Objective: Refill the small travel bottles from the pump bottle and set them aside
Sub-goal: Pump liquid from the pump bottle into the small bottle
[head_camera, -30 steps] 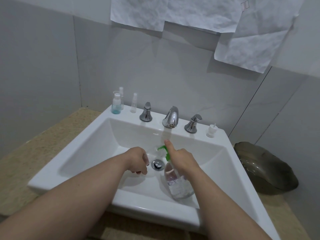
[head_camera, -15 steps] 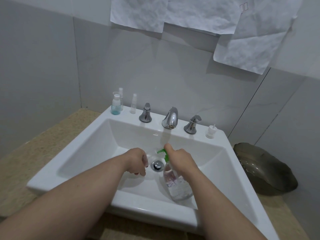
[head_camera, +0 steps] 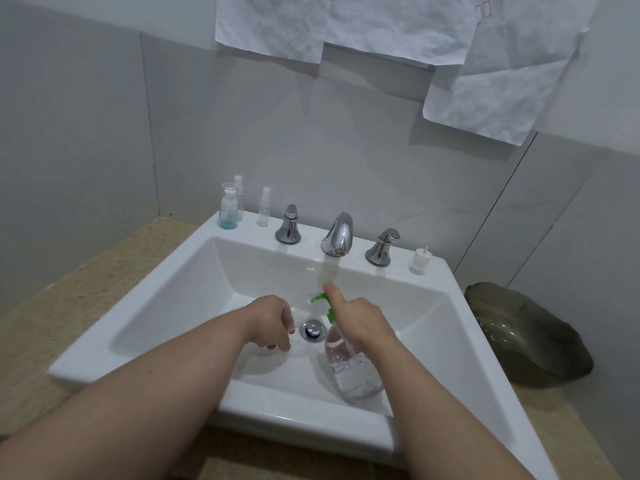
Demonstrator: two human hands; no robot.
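The right hand's [head_camera: 360, 320] forefinger, pressed low half a second ago, has come up again, and the green pump head [head_camera: 320, 299] has risen with it. Both forearms run out of the bottom edge.

Nearest, the clear pump bottle [head_camera: 349, 368] stands in the sink [head_camera: 104, 362], base toward the near rim. Its long axis leans away toward the faucet and its nozzle points left. The right fingers wrap its neck and hide it; the forefinger lies straight on the pump head.

The left hand [head_camera: 273, 320] is just left of the drain [head_camera: 312, 330], fingers curled tight. Only a pale, clear sliver of the small travel bottle [head_camera: 288, 315] shows at the thumb side. Its mouth and fill level cannot be made out.

On the far ledge stand a blue-filled bottle [head_camera: 228, 209], two slim clear bottles [head_camera: 264, 207], the faucet [head_camera: 337, 235] and a white cap [head_camera: 419, 261]. A dark bowl [head_camera: 526, 334] sits on the table [head_camera: 69, 289] at right. Crumpled papers [head_camera: 381, 26] are cut off above.
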